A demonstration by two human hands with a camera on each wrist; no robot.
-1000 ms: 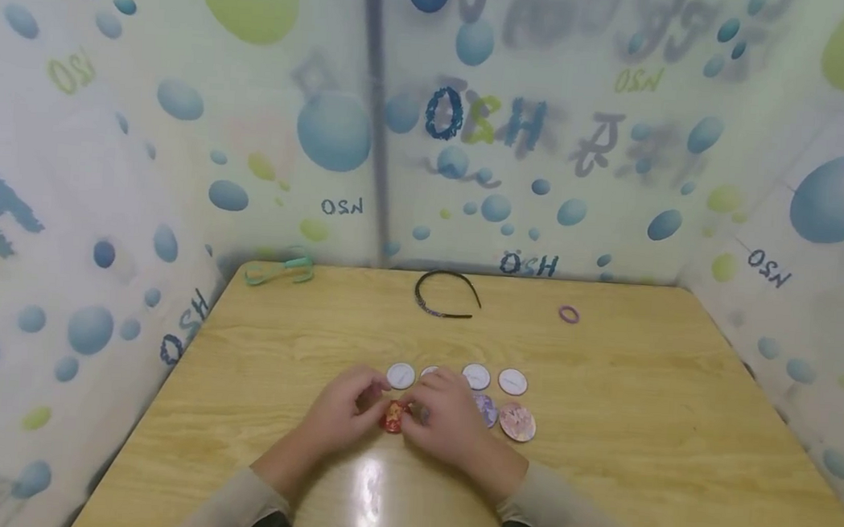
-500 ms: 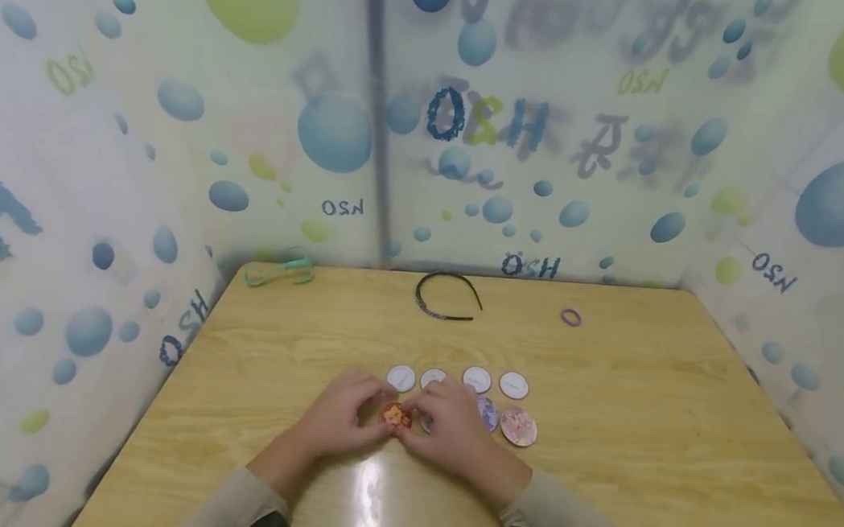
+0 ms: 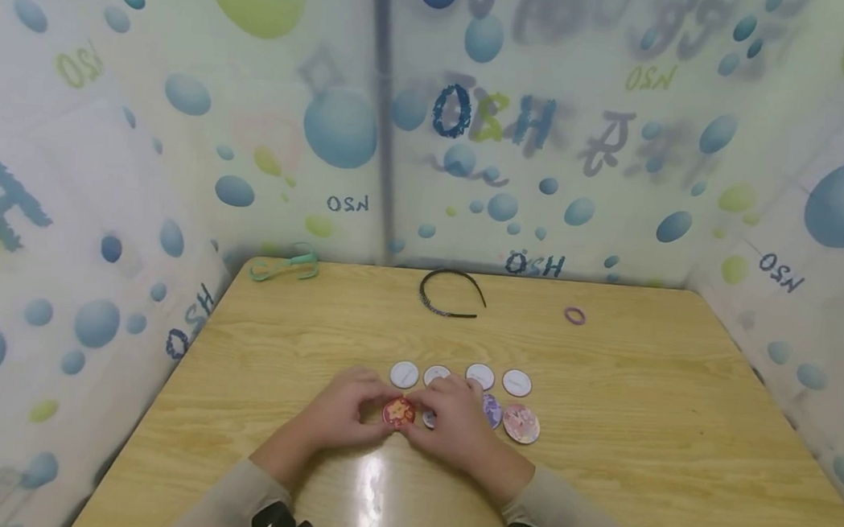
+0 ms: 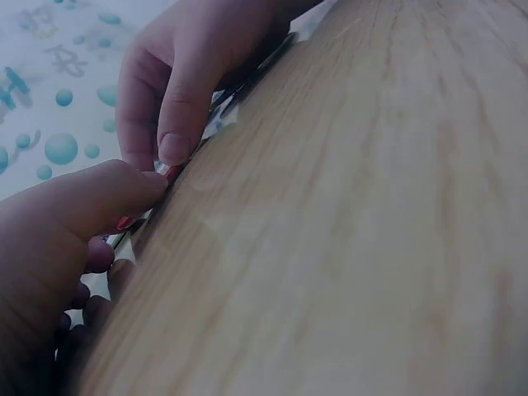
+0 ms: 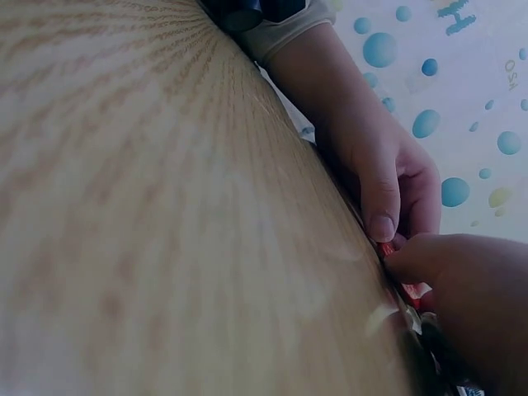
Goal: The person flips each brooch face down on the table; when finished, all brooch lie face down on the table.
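Observation:
A red round badge [image 3: 399, 414] with a yellow-orange picture lies face up between both hands. My left hand [image 3: 346, 410] holds its left side with thumb and index finger. From the other side my right hand [image 3: 454, 423] grips it the same way, the fingertips of both hands nearly meeting. In the left wrist view only a red sliver [image 4: 125, 223] of the badge shows by the thumb; the right wrist view also shows a red edge [image 5: 412, 293]. Partly under my right hand are a purple badge [image 3: 491, 410] and another badge [image 3: 430, 418]. A pink badge [image 3: 521, 423] lies to their right.
Behind the hands, white discs [image 3: 517, 383] with thin marks form a row. Further back on the wooden table [image 3: 636, 438] are a black headband [image 3: 427, 299], a purple ring [image 3: 574, 315] and a mint-green wire-like object [image 3: 284, 266]. Patterned walls [image 3: 585, 80] enclose the table.
The red badge, mostly covered and narrow-looking a second ago, now shows its full round face. Both thumbs have shifted to its near edge. The view has moved slightly.

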